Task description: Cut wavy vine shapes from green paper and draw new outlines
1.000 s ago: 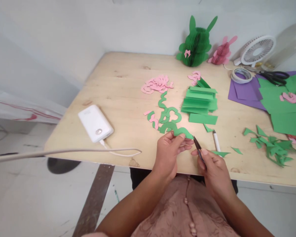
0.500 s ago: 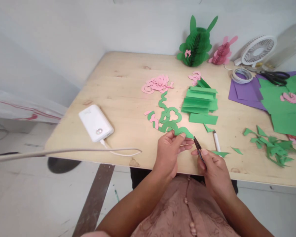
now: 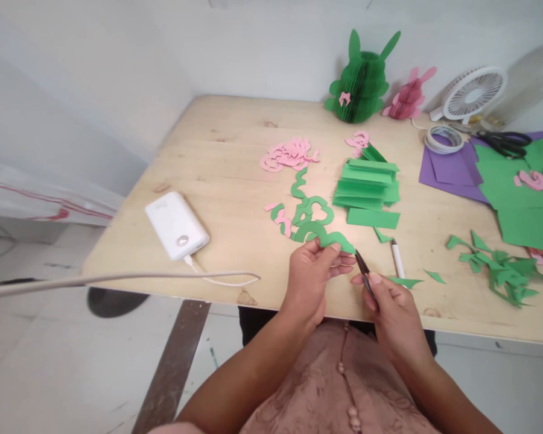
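Between its thumb and fingers my left hand [image 3: 314, 274] pinches a green paper piece [image 3: 339, 240] with a wavy upper edge. My right hand [image 3: 391, 301] is closed round a pair of scissors [image 3: 364, 272]; its grip hides the handles. The dark blades touch the right end of the green piece. Just beyond my left hand lie curved green cut-outs [image 3: 317, 211], with a pink-and-green bit [image 3: 280, 218] beside them. Folded green paper strips [image 3: 366, 187] are stacked farther back, and a white pen [image 3: 397, 259] rests near my right hand.
Green scraps [image 3: 502, 268] are heaped at the right. Behind them lie green sheets [image 3: 531, 217], purple paper [image 3: 450, 166], tape [image 3: 444, 140] and black-handled scissors [image 3: 504, 143]. Two paper rabbits and a fan [image 3: 475, 93] stand at the wall. A corded power bank [image 3: 176, 226] lies left.
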{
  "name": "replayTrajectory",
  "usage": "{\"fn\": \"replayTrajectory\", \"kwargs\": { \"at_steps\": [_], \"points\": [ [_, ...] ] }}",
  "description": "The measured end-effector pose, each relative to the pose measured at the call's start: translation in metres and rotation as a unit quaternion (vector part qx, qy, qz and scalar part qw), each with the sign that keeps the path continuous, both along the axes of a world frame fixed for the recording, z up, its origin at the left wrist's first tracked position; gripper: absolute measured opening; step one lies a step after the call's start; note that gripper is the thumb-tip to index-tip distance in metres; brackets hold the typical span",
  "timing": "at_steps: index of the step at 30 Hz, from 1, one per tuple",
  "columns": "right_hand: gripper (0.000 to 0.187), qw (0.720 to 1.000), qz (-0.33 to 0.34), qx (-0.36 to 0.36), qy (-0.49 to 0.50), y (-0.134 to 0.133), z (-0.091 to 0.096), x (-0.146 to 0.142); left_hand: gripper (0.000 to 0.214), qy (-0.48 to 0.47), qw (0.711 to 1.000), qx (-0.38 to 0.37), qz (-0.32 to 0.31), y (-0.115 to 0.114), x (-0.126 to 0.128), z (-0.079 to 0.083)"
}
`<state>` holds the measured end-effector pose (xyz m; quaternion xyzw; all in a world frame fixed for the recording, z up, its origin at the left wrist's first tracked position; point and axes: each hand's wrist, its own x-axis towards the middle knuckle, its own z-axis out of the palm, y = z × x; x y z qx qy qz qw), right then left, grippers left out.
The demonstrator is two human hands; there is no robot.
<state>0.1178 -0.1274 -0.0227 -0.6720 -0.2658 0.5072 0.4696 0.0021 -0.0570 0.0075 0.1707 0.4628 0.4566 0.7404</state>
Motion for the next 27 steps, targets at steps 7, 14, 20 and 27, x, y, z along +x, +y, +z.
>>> {"fn": "replayTrajectory", "kwargs": {
  "at_steps": [7, 14, 20, 27],
  "points": [
    [0.040, 1.000, -0.004, -0.004, 0.016, 0.0002, 0.0002, -0.0008, 0.019, 0.002, 1.000, 0.000, 0.001, 0.0003, -0.0002, 0.0000],
    [0.038, 1.000, -0.006, 0.000, 0.003, 0.0006, 0.0032, -0.0021, 0.014, -0.003, 1.000, 0.005, 0.001, 0.0002, 0.0000, 0.0007],
    [0.037, 1.000, -0.008, -0.001, 0.000, 0.0001, 0.0020, -0.0022, 0.015, -0.005, 1.000, 0.009, 0.001, 0.0005, 0.0007, 0.0003],
    [0.040, 1.000, -0.023, -0.006, -0.002, 0.0003, 0.0015, -0.0031, 0.020, -0.002, 1.000, 0.002, -0.001, 0.0001, -0.0001, 0.0013]
  ]
}}
